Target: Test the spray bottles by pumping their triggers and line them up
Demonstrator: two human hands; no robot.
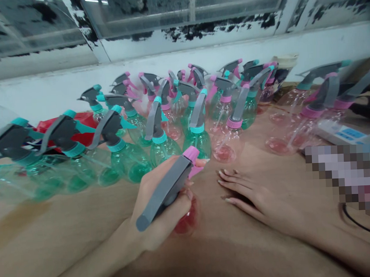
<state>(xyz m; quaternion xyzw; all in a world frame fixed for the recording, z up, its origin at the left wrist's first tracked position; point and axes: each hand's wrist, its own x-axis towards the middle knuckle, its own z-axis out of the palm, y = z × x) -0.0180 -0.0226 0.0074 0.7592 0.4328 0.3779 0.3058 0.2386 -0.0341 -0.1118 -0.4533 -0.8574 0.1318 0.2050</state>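
Note:
My left hand is closed around the neck of a spray bottle with a clear pinkish body and a grey trigger head tipped in pink. The bottle's base appears to rest on the table, and my fingers hide its collar. To its right, my right hand lies flat on the tabletop with fingers stretched out, holding nothing. Just beyond both hands stand a green spray bottle with a teal collar and a pink spray bottle with a pink collar.
Several green spray bottles line the left side of the table. More pink ones stand at the right, near a white box with a blue label. A red packet lies behind the left row. A windowed wall closes the back.

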